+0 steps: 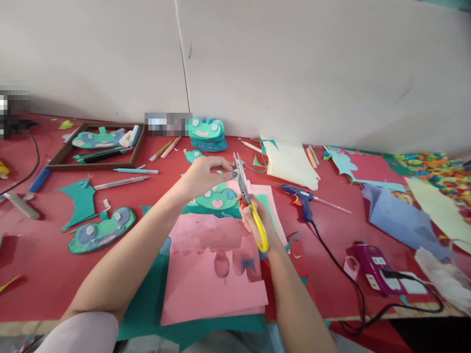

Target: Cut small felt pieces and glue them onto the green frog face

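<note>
My left hand (200,177) pinches a small pale round piece of felt (236,174) with a dark spot near the thumb tip. My right hand (253,215) grips a pair of scissors (261,229) with yellow handles, blades pointing up and slightly parted beside the pale piece. Under both hands lies a green felt frog face (209,200) with a pink heart, partly covered by my fingers. Nearer to me, a cut-up pink felt sheet (213,299) rests on green felt (143,294).
A second frog face (103,233) and a wooden tray (88,165) with pens lie left. Behind my hands stands a stack of frog faces (208,135). To the right are a blue glue gun (302,198) with a cord, a purple power strip (375,269) and felt scraps (401,220).
</note>
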